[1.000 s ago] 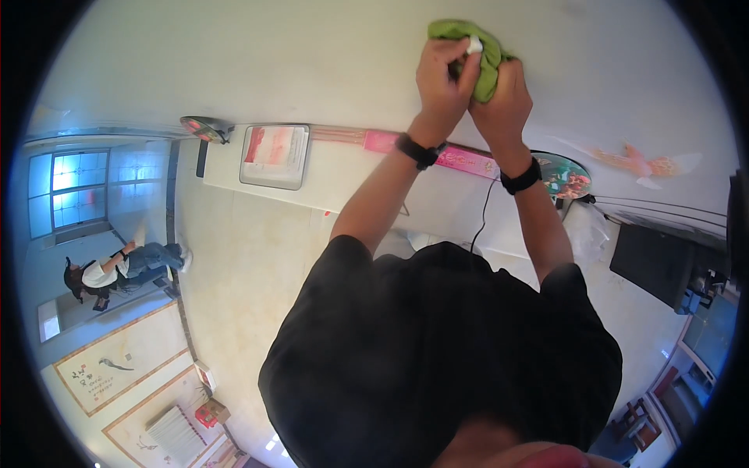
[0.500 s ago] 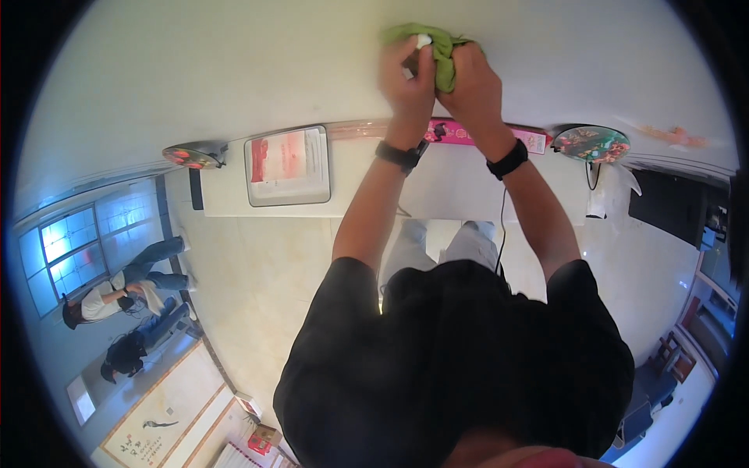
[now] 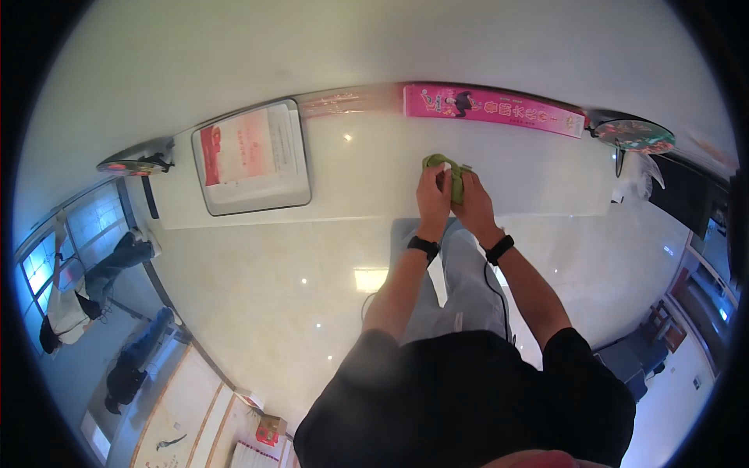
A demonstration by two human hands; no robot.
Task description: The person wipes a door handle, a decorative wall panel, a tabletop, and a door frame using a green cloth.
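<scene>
Both of my hands are closed around a crumpled green cloth [image 3: 457,189], just above the near edge of the white table [image 3: 367,175]. My left hand [image 3: 432,198] grips its left side. By the left fingertips a small white piece [image 3: 447,167] and something dark show against the cloth; what they belong to is mostly hidden. On the other side, my right hand [image 3: 474,206] has its fingers curled into the cloth. A black band sits on each wrist.
A tray [image 3: 305,175] with printed papers [image 3: 242,148] lies left on the table. Along the back is a long pink box [image 3: 499,114]. Round patterned objects stand at left [image 3: 133,167] and right [image 3: 636,136], near a clear plastic bag [image 3: 641,181]. Other people appear far left.
My hands have come down and toward me, from in front of the white wall to the table's near edge, still holding the green cloth. The view has shifted too.
</scene>
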